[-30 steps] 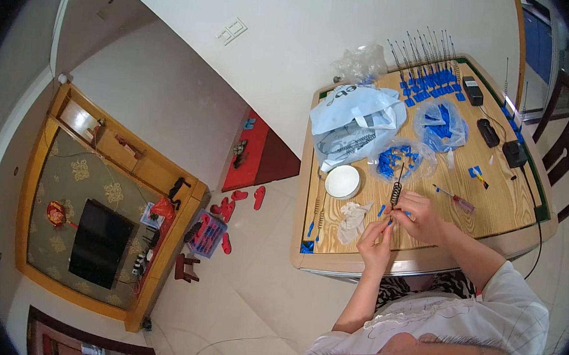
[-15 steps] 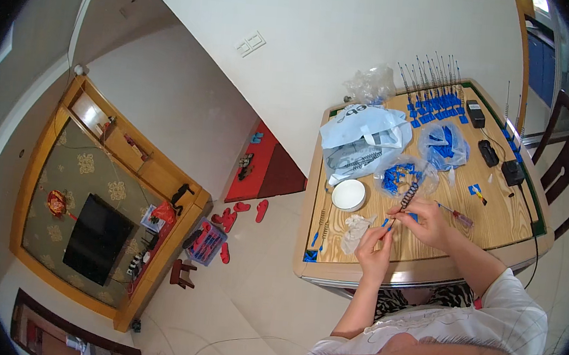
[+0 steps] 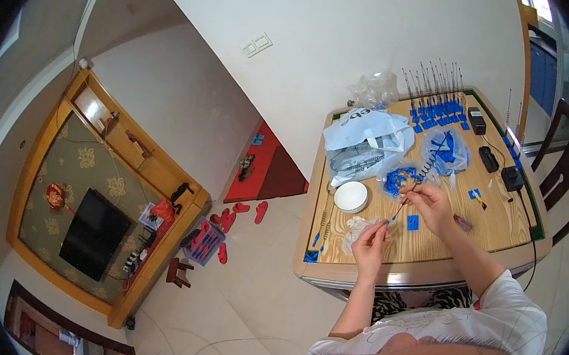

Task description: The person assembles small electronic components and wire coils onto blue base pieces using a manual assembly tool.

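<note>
My right hand (image 3: 432, 209) pinches the stem of a black coiled spring antenna (image 3: 428, 164), whose coil points up and away over the bags. Lower left of it, the fingers of my left hand (image 3: 368, 247) are pinched around the thin lower end, where a small blue tip (image 3: 391, 222) shows. What exactly lies between those fingertips is too small to make out. A flat blue square piece (image 3: 413, 222) lies on the table just below my right hand. Beside my left hand is a crumpled white tissue (image 3: 354, 234). A screwdriver (image 3: 462, 223) with a reddish clear handle rests right of my right wrist.
Beyond my hands are a white bowl (image 3: 351, 197), a bag of small blue parts (image 3: 398, 179), another bag of blue pieces (image 3: 443, 154) and a pale blue plastic bag (image 3: 362, 138). Several upright springs on blue bases (image 3: 439, 112) line the far edge. A black adapter (image 3: 512, 178) sits right.
My hands have drawn apart along the stem. My right hand and the coil have moved up and right, the left slightly down, and the blue square is now uncovered.
</note>
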A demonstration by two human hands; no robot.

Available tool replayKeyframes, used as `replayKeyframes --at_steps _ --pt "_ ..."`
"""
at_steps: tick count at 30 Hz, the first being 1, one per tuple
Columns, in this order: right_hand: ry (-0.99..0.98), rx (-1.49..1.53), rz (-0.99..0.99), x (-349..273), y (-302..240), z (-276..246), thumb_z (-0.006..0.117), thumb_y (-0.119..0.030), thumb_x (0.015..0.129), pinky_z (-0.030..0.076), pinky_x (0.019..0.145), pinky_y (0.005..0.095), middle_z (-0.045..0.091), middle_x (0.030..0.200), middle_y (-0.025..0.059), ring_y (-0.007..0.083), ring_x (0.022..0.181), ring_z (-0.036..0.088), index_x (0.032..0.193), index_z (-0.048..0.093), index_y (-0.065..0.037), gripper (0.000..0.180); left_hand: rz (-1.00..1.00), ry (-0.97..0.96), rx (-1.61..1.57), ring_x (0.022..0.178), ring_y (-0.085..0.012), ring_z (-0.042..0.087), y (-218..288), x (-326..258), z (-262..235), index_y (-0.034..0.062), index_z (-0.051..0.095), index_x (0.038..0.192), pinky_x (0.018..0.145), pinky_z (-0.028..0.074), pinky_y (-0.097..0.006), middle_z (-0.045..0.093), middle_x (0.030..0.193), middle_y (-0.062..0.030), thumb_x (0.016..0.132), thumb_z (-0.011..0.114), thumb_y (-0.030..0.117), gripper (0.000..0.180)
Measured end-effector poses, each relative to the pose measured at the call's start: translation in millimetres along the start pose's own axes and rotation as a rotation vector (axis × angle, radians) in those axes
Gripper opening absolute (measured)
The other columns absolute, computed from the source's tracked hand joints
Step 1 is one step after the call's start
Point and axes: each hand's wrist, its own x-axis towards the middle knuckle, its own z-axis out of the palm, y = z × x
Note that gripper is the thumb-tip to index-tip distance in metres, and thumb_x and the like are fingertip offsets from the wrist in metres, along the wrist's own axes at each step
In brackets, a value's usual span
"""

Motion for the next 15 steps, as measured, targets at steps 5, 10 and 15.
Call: replayKeyframes --at_steps 5,10,15 --pt "-0.024 0.001 0.067 5 -7 6 0.052 -0.006 0.089 0.048 0.072 0.0252 0.061 0.09 0.0069 0.0124 0.079 0.06 0.094 0.062 0.005 0.016 -0.002 -0.051 0.02 0.077 -0.0076 0.058 -11 0 -9 -0.0031 0.064 0.09 0.068 0.047 -0.019 0.06 0.083 -0.0035 0.082 0.065 -0.001 0.009" --pt "-0.062 -0.081 0.026 6 -4 7 0.053 -0.007 0.089 0.048 0.07 0.0244 0.062 0.089 0.0062 0.0111 0.079 0.059 0.094 0.062 0.005 0.015 0.11 -0.071 0.12 0.076 -0.009 0.059 2 5 2 -0.0025 0.065 0.092 0.07 0.049 -0.021 0.062 0.089 -0.0055 0.079 0.067 -0.003 0.012" --pt "-0.069 -0.135 0.014 5 -7 13 0.056 -0.007 0.088 0.048 0.069 0.0244 0.064 0.088 0.007 0.0106 0.077 0.06 0.093 0.063 0.004 0.014 0.159 -0.065 0.211 0.075 -0.0086 0.059 -3 8 -1 -0.0028 0.066 0.09 0.069 0.048 -0.02 0.062 0.087 -0.0052 0.078 0.068 -0.003 0.012"
